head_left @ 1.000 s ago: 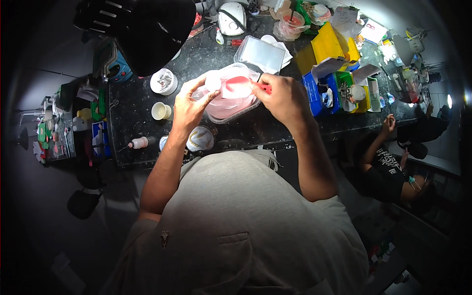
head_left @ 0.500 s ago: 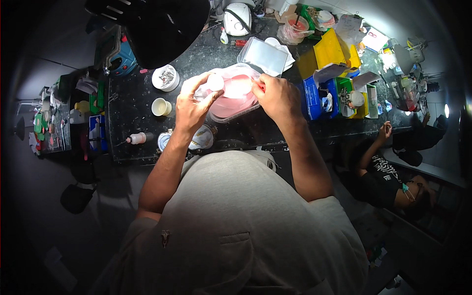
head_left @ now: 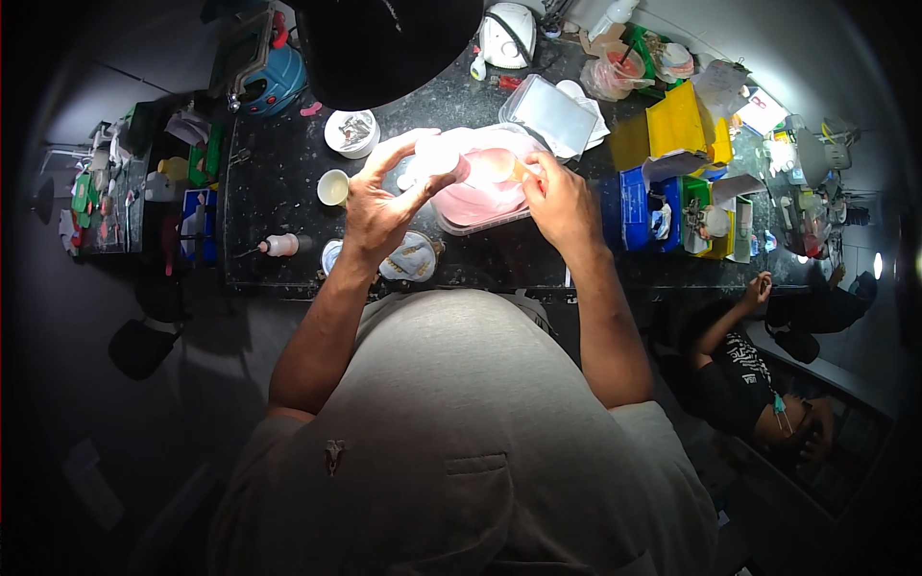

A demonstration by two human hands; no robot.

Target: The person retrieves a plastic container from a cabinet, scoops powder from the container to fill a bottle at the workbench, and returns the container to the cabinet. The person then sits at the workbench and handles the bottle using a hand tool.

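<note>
A clear plastic tub holding pink powder stands on the black worktop under bright light. At its left side my left hand is closed around a small white cup, thumb and fingers on opposite sides. Over the tub's right side my right hand pinches the reddish handle of a spoon. The spoon's bowl, pink and washed out by glare, lies over the powder near the cup. Whether it touches the powder I cannot tell.
Left of my hands stand a white pot of metal bits, a cream cup and a small bottle. Dental models lie by the near edge. A black lamp shade hangs above. Yellow bins stand right; another person sits beyond.
The view has shifted, so the bench appears farther right and slightly lower. Both hands keep their grips; the spoon and the white cup have come closer together over the tub.
</note>
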